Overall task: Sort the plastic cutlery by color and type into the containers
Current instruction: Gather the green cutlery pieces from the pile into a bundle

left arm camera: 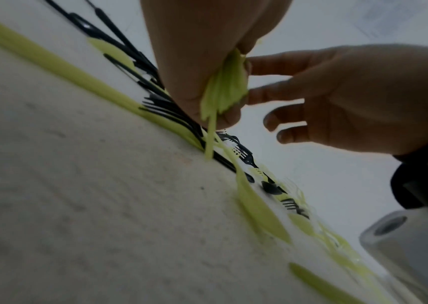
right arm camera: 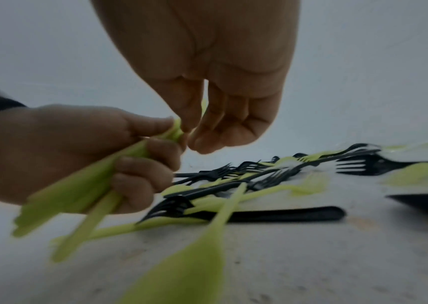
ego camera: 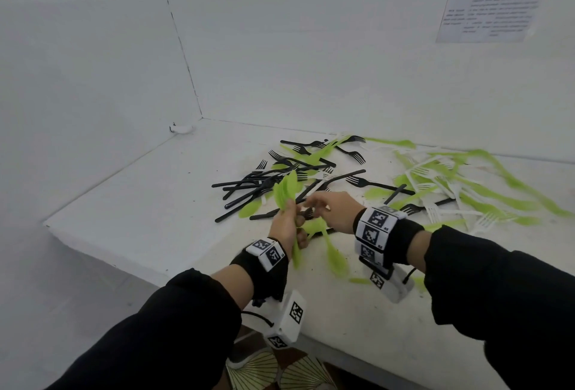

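Gathering is the step in hand, by my reading: green pieces are being collected into one bundle before any go to a container, and no container shows in any view.

Head view: the left hand [ego camera: 284, 224] grips a bundle of green cutlery [ego camera: 284, 192] upright over the near part of the tabletop [ego camera: 130, 190], blades fanned above the fist. The right hand [ego camera: 329, 207] reaches in beside it, fingertips at the bundle. Black forks [ego camera: 264, 182] lie heaped just beyond; white forks [ego camera: 435, 200] mixed with more green pieces spread to the right.

Left wrist view: handles hang below the fist, and the right hand's fingers [left arm camera: 272, 92] touch the bundle, loosely spread.

Right wrist view: its thumb and fingers curl down to the bundle's top, apparently pinching a piece into the fist; blur hides whether it is gripped. A loose green spoon [right arm camera: 194, 267] lies nearest.

Next comes seating that piece, then picking another green one off the tabletop without dragging black forks along.
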Motion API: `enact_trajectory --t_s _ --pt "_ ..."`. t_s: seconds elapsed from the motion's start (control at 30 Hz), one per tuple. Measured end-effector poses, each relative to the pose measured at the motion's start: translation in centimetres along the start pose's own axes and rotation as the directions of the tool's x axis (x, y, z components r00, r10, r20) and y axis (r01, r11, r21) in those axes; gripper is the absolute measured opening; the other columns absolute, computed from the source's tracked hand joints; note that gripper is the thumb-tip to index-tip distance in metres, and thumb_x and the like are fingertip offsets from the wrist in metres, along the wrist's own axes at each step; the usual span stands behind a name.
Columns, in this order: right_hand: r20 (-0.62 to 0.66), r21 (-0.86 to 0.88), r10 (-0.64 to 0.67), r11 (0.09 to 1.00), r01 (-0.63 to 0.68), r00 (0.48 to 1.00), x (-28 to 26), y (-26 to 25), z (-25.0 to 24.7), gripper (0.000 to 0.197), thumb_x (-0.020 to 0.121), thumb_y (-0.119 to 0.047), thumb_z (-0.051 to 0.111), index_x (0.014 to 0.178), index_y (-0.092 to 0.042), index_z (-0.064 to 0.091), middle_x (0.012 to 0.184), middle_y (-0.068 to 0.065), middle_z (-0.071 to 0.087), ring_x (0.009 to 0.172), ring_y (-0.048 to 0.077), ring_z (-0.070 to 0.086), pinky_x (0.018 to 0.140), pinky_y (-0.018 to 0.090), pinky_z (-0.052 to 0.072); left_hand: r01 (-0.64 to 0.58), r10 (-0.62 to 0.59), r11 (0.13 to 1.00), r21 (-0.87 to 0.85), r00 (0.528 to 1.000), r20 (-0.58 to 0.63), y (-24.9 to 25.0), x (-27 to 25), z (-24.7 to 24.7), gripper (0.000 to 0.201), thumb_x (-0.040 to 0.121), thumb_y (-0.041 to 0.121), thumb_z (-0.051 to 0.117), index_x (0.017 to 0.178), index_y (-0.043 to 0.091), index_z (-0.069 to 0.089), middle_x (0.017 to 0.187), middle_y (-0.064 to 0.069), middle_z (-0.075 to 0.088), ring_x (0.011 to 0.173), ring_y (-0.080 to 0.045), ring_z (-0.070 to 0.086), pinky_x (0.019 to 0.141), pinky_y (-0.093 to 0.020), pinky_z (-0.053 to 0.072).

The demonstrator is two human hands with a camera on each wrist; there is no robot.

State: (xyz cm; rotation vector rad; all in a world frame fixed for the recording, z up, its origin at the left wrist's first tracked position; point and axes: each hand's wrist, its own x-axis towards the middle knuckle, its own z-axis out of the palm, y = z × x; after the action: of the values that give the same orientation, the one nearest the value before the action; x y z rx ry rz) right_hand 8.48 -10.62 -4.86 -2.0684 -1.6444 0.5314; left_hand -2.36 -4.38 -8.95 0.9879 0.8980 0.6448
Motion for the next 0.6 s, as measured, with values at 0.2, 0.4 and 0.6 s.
enact_trajectory --t_s 0.2,0.4,0.6 --pt "0.441 -0.514 0.05 0.832 0.207 0.896 -1.1 1.6 0.1 0.038 0.088 -0.005 0.055 0.119 -0.026 0.061 0.124 0.003 0.043 0.112 0.02 0.049 0.079 0.025 0.041 0.075 -0.074 0.991 -0.108 0.997 0.008 0.6 -0.1 -1.6 0.035 0.1 0.044 0.031 0.078 0.018 0.039 0.046 0.006 0.031 0.029 -0.008 0.022 0.037 -0.011 0.022" --pt "0.132 -0.532 -0.063 0.838 0.125 0.989 -0.4 2.5 -1.1 0.022 0.089 -0.03 0.058 0.108 -0.025 0.067 0.123 -0.007 0.052 0.115 0.017 0.045 0.093 0.03 0.04 0.115 -0.113 0.987 -0.115 0.993 0.023 0.4 -1.0 -1.4 0.031 0.101 0.039 0.034 0.079 0.018 0.039 0.056 0.003 0.031 0.029 -0.008 0.023 0.038 -0.01 0.021" --pt "-0.24 0.097 0.093 0.993 -0.072 0.966 0.4 1.2 -3.1 0.021 0.098 -0.02 0.041 0.079 -0.012 0.046 0.087 0.012 0.062 0.074 0.025 0.055 0.072 0.033 0.044 0.154 -0.143 0.978 -0.14 0.986 0.087 0.2 -1.5 -0.6 0.033 0.1 0.041 0.035 0.077 0.018 0.039 0.045 0.005 0.033 0.029 -0.008 0.023 0.038 -0.008 0.022"
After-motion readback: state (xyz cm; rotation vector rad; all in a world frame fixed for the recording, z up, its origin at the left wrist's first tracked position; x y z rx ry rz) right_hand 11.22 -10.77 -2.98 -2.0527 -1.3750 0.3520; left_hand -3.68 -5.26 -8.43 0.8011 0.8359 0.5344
